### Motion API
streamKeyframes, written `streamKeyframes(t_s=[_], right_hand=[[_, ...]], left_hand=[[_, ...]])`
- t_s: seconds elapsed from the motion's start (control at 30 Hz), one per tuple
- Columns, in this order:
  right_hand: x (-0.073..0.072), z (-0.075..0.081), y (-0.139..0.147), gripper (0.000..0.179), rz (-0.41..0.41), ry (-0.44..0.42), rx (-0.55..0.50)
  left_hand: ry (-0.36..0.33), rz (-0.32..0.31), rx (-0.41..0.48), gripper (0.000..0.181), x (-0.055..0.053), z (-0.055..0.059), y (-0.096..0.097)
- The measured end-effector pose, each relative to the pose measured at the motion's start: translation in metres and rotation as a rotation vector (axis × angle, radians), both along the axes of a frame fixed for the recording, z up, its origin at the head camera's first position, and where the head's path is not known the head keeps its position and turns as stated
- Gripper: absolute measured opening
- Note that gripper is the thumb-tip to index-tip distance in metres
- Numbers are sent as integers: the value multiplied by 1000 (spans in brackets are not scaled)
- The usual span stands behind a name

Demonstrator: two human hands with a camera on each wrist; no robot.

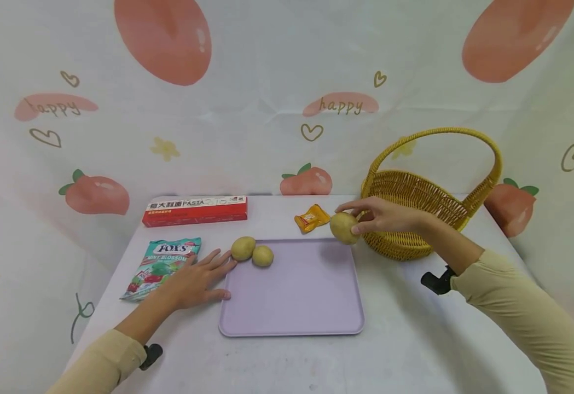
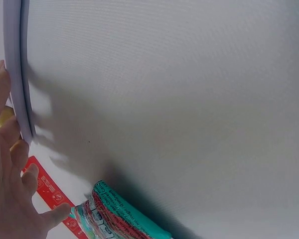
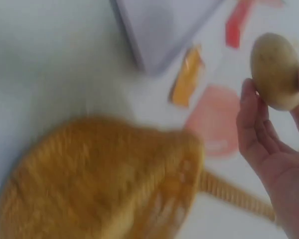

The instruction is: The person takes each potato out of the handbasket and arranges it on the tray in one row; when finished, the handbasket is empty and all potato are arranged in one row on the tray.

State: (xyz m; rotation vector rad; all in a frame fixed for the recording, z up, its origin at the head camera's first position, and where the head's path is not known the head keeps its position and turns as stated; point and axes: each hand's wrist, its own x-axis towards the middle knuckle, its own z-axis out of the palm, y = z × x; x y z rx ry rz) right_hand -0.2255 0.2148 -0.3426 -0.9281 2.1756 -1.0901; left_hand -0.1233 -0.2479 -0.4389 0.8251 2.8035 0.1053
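Note:
Between thumb and fingers my right hand [image 1: 382, 214] holds a potato [image 1: 344, 228] over the far right corner of the lilac tray [image 1: 291, 306]. The same potato [image 3: 275, 71] shows pinched at the fingertips in the right wrist view. Two more potatoes lie in the tray's far left corner: a larger one [image 1: 243, 248] at the edge and a rounder one [image 1: 263, 256] beside it. My left hand [image 1: 195, 282] lies with fingers spread at the tray's left edge, fingertips right by the larger potato. Its wrist view shows the fingers along the tray rim [image 2: 14, 74].
A yellow wicker basket [image 1: 400, 249] with a tall handle stands right of the tray, behind my right hand. An orange packet [image 1: 312, 218] lies beyond the tray. On the left are a red and white pasta box [image 1: 195, 211] and a teal Fox's candy bag [image 1: 161, 268].

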Motion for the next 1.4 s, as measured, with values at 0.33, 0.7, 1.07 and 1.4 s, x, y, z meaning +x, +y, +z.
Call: streamKeyframes(t_s=[0.33, 0.7, 1.07, 1.4], right_hand=[[1, -44, -62, 52, -9, 4, -40], [2, -83, -111, 48, -67, 75, -32], [7, -83, -120, 46, -196, 79, 30], [5, -52, -81, 58, -117, -30, 18]], left_hand=[[5, -1, -6, 79, -3, 1, -2], [12, -10, -12, 79, -4, 1, 0], [-11, 1, -4, 79, -2, 3, 2], [-16, -1, -5, 79, -2, -1, 1]])
